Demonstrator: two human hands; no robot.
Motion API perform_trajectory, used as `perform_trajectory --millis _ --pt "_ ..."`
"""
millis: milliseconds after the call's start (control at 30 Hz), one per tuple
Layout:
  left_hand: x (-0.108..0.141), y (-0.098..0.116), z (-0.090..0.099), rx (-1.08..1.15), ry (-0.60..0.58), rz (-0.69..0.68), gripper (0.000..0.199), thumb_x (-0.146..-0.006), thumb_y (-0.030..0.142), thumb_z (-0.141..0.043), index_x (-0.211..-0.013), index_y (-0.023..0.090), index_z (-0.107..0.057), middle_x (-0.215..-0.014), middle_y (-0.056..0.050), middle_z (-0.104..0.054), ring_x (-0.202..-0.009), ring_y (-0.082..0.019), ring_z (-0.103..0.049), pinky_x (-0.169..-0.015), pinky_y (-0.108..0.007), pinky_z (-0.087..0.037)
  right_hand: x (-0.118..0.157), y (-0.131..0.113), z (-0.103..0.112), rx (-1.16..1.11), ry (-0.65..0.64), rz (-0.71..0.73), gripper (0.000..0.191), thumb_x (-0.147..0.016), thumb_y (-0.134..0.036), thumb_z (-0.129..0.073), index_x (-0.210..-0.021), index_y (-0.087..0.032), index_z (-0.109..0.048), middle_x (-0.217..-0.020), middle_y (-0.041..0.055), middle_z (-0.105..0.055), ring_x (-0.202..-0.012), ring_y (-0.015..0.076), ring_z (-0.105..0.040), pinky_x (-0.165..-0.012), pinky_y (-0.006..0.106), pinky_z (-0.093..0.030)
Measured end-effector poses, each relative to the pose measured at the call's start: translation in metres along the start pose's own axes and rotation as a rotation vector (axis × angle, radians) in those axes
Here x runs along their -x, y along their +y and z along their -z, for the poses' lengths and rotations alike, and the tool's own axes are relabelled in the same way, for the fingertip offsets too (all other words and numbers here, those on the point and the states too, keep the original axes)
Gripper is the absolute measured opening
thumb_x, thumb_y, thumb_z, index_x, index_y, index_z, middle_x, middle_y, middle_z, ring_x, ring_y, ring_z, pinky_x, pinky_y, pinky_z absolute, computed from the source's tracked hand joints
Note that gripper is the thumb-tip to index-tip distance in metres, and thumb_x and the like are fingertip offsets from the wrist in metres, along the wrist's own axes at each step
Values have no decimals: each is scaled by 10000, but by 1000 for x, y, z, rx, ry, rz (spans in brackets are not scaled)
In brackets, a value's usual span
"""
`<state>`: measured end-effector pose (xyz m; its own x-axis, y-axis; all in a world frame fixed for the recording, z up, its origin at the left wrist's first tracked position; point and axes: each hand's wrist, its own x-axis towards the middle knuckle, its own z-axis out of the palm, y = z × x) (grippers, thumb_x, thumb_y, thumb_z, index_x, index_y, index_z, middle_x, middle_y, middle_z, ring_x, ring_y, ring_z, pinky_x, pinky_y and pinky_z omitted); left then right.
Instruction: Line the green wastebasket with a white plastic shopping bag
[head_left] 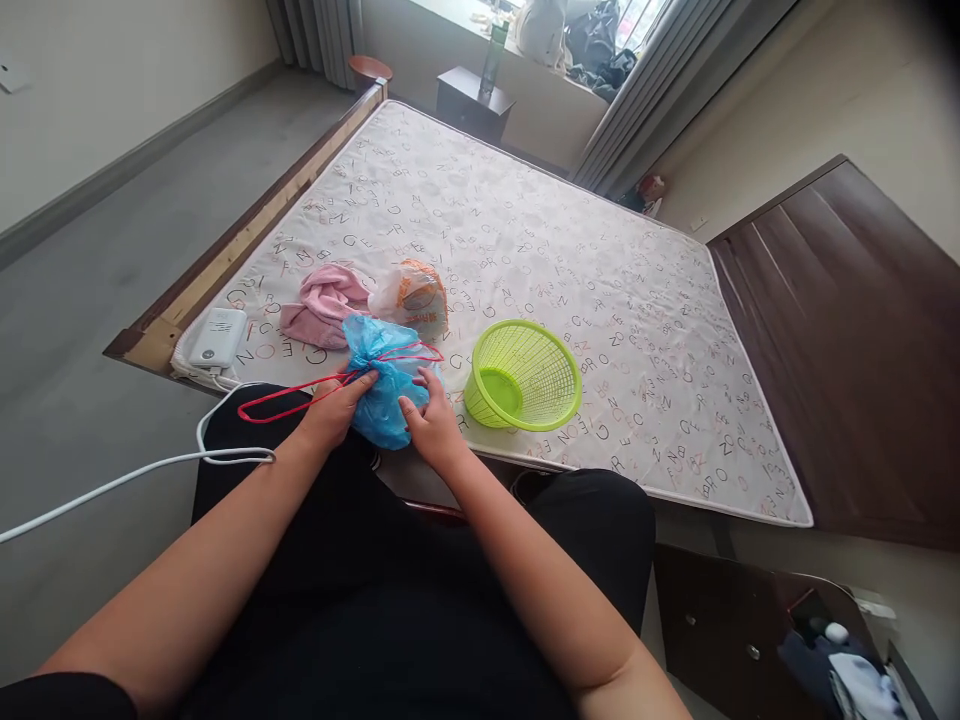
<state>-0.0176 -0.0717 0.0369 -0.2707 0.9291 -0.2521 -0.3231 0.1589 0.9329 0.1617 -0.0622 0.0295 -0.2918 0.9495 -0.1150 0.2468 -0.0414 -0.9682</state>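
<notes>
Because the bag, just left of frame centre, looks light, soft and slippery, I'd hold it by the neck, where the left hand pinches, the right hand curving loosely open alongside.

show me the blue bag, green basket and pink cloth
blue bag [384, 408]: head view, its body below the neck
green basket [504, 394]: head view, its inside bottom
pink cloth [328, 294]: head view, its crumpled middle

On the mattress are printed scattered capital letters, such as N, O and E; orange print on the clear bag is unreadable.
</notes>
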Motion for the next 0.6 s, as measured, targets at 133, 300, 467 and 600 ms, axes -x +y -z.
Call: perform_trajectory --millis 133,300,467,600 --pt "2 1 -6 -174 -129 26 676 -647 483 -924 -1216 180 -719 -1038 -87 -764 -920 -278 -724 -812 -372 -597 -10 -10 4 -191 -49 -157 774 -869 -558 -694 -1516 -251 -400 -1243 84 -634 -737 131 -633 -650 287 -570" --pt "1 -5 -7 -274 -287 69 753 -542 473 -972 -1188 178 -722 -981 -69 -753 -865 -252 -700 -766 -352 -585 -21 -16 15 -253 -61 -194 393 -807 -511 -741 -1009 -186 -652 -836 4 -650 -732 137 -612 -672 257 -527" --pt "-5 -10 2 -238 -147 76 727 -654 668 -861 -1148 158 -706 -841 -59 -727 -762 -213 -668 -684 -305 -535 -19 -21 42 -144 113 -86 295 -868 -469 -680 -934 -183 -660 -841 25 -661 -758 159 -615 -734 301 -534" --pt "-3 -10 -2 -284 -109 -66 612 -723 708 -785 -983 158 -715 -879 -74 -729 -882 -250 -680 -818 -352 -547 -14 -21 45 -52 129 4 350 -874 -422 -704 -1138 -207 -621 -996 42 -677 -878 178 -662 -821 324 -543"
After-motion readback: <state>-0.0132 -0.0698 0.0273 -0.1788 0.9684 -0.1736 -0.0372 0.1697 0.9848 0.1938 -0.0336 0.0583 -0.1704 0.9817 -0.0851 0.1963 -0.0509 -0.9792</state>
